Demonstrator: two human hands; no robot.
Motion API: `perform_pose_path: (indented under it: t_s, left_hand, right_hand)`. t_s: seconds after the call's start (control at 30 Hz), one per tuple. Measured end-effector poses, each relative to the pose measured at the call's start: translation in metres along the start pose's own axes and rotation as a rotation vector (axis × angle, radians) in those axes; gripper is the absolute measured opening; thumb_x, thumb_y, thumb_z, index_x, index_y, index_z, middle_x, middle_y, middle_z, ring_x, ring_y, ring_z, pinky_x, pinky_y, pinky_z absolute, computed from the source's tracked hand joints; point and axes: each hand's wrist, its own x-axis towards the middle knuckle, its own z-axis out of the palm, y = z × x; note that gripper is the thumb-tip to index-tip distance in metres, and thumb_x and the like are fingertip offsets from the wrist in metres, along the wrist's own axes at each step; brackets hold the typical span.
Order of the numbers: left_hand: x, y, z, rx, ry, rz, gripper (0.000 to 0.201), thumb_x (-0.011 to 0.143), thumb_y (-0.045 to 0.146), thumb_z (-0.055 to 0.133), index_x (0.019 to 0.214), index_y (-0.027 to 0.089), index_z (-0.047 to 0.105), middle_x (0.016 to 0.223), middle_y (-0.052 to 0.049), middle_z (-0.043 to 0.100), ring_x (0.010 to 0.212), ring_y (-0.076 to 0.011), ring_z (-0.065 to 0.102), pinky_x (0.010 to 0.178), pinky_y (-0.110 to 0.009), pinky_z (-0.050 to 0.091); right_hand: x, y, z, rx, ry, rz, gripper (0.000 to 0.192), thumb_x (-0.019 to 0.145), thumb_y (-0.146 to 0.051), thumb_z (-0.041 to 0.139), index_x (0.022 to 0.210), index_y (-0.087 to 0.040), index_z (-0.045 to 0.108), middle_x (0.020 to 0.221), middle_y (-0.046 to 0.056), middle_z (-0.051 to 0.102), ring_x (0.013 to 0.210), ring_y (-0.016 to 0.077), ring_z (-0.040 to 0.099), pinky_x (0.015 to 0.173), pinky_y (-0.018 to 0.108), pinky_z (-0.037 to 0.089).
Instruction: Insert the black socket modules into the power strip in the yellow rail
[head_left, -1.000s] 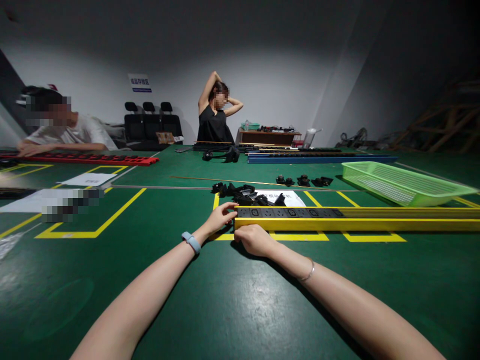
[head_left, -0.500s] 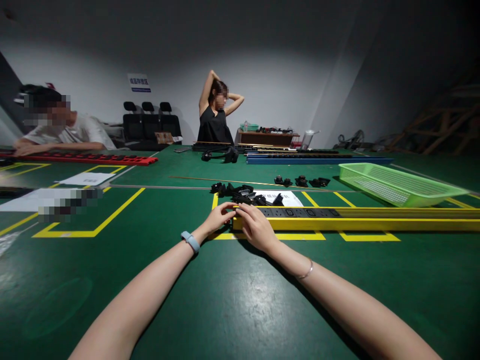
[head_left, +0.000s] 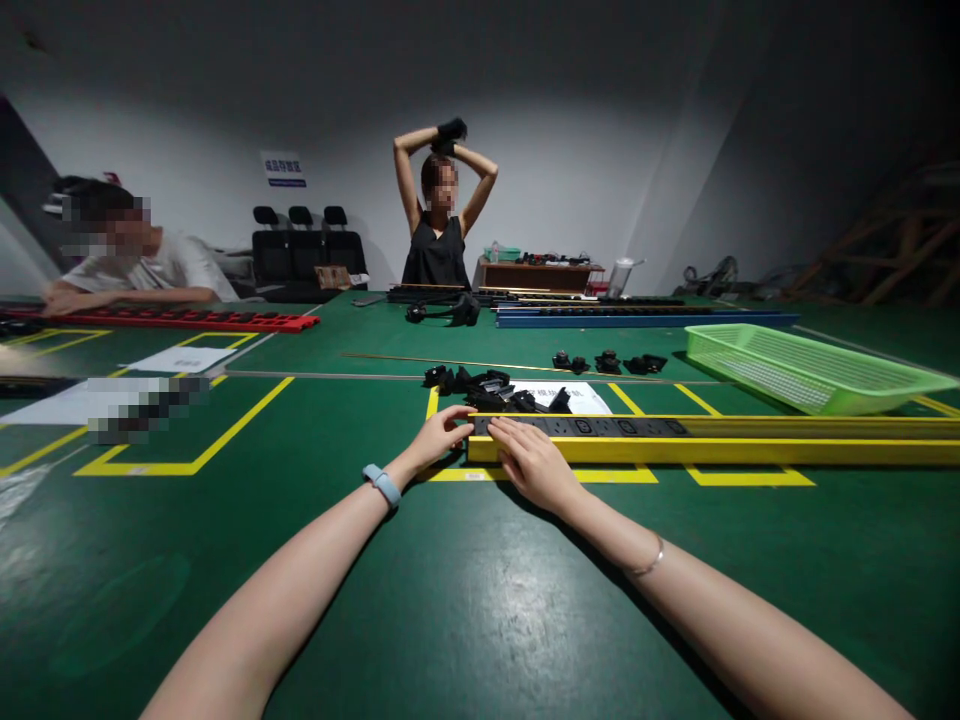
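A long yellow power strip housing [head_left: 720, 452] lies across the table, with black socket modules [head_left: 600, 426] set in a row in its left part. My left hand [head_left: 439, 438], a pale blue band on its wrist, is at the housing's left end, thumb and bent forefinger closed against that end. The other fingers are partly hidden. My right hand [head_left: 538, 465] lies over the housing near the same end, fingers stretched out flat on the black modules and thumb down along the front side. Loose black socket parts [head_left: 487, 388] are heaped just behind both hands.
A light green basket [head_left: 810, 375] stands at the back right. Beyond are a blue housing [head_left: 637, 319], small black parts [head_left: 607, 361] and a thin rod [head_left: 450, 364]. On the left are a red housing [head_left: 225, 320], paper sheets [head_left: 180, 359] and a seated person. Another person stands across the table.
My right hand has slid right along the strip from its left end, uncovering the end module, and its fingers have flattened. My left hand stays there. The person opposite has raised their gloved hands overhead.
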Motion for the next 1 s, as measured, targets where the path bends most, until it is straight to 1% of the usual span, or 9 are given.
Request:
perform_pose_path:
  t_s: [0.07, 0.23, 0.33, 0.47, 0.6, 0.77, 0.9, 1.0]
  left_hand:
    - [0.001, 0.0, 0.0, -0.006, -0.002, -0.005, 0.046, 0.077, 0.039, 0.065, 0.116, 0.016, 0.059, 0.105, -0.009, 0.065, 0.057, -0.0069, 0.052, 0.05, -0.02, 0.042]
    - [0.0, 0.004, 0.0, -0.005, -0.017, -0.013, 0.045, 0.078, 0.038, 0.064, 0.116, 0.014, 0.059, 0.103, -0.009, 0.065, 0.058, -0.0072, 0.052, 0.052, -0.02, 0.043]
    - [-0.001, 0.007, 0.0, -0.002, -0.015, -0.002, 0.043, 0.079, 0.037, 0.063, 0.116, 0.015, 0.059, 0.106, -0.009, 0.065, 0.058, -0.0067, 0.052, 0.053, -0.02, 0.042]
    - [-0.002, 0.006, 0.0, 0.004, -0.003, -0.003, 0.044, 0.078, 0.037, 0.063, 0.116, 0.015, 0.06, 0.108, -0.01, 0.064, 0.057, -0.0064, 0.051, 0.051, -0.02, 0.041]
    - [-0.001, 0.005, 0.001, 0.014, 0.007, 0.006, 0.043, 0.078, 0.036, 0.064, 0.115, 0.015, 0.06, 0.11, -0.011, 0.064, 0.058, -0.0068, 0.052, 0.051, -0.02, 0.042]
    - [-0.003, 0.009, 0.002, 0.027, 0.014, -0.004, 0.043, 0.078, 0.036, 0.063, 0.115, 0.014, 0.06, 0.112, -0.011, 0.064, 0.057, -0.0062, 0.051, 0.052, -0.02, 0.041]
    - [-0.005, 0.011, 0.002, 0.035, 0.009, -0.009, 0.045, 0.079, 0.036, 0.063, 0.117, 0.013, 0.059, 0.113, -0.012, 0.063, 0.058, -0.0062, 0.05, 0.052, -0.02, 0.042]
    - [-0.005, 0.009, 0.002, 0.024, 0.006, -0.004, 0.045, 0.079, 0.036, 0.062, 0.118, 0.014, 0.059, 0.112, -0.011, 0.063, 0.059, -0.0064, 0.051, 0.053, -0.02, 0.042]
  right_hand:
    - [0.003, -0.001, 0.0, 0.002, -0.006, -0.01, 0.052, 0.087, -0.012, 0.045, 0.139, -0.018, 0.042, 0.139, 0.011, 0.049, 0.129, 0.0229, 0.044, 0.106, 0.045, 0.039]
    - [0.012, -0.009, 0.004, 0.033, -0.045, -0.086, 0.056, 0.086, -0.011, 0.046, 0.14, -0.02, 0.04, 0.14, 0.008, 0.048, 0.132, 0.021, 0.039, 0.111, 0.045, 0.031]
    - [0.013, -0.012, 0.007, 0.03, -0.047, -0.038, 0.059, 0.084, -0.012, 0.048, 0.141, -0.022, 0.038, 0.143, 0.008, 0.045, 0.133, 0.0219, 0.037, 0.111, 0.045, 0.031]
    - [0.011, -0.014, 0.01, -0.017, -0.046, 0.052, 0.057, 0.084, -0.014, 0.051, 0.139, -0.024, 0.042, 0.145, 0.008, 0.041, 0.136, 0.0247, 0.033, 0.109, 0.045, 0.032]
    - [0.01, -0.015, 0.012, -0.051, -0.057, 0.073, 0.057, 0.085, -0.019, 0.055, 0.139, -0.026, 0.041, 0.146, 0.009, 0.039, 0.136, 0.0262, 0.032, 0.108, 0.045, 0.032]
    - [0.012, -0.018, 0.012, -0.107, -0.073, 0.101, 0.059, 0.084, -0.029, 0.06, 0.14, -0.028, 0.041, 0.149, 0.011, 0.034, 0.137, 0.0286, 0.03, 0.107, 0.046, 0.032]
    - [0.013, -0.022, 0.013, -0.142, -0.07, 0.139, 0.056, 0.084, -0.037, 0.061, 0.137, -0.027, 0.045, 0.146, 0.013, 0.037, 0.135, 0.0297, 0.032, 0.106, 0.046, 0.031]
    - [0.015, -0.026, 0.013, -0.161, -0.051, 0.156, 0.055, 0.083, -0.037, 0.062, 0.135, -0.027, 0.047, 0.144, 0.013, 0.04, 0.134, 0.0307, 0.032, 0.106, 0.047, 0.03]
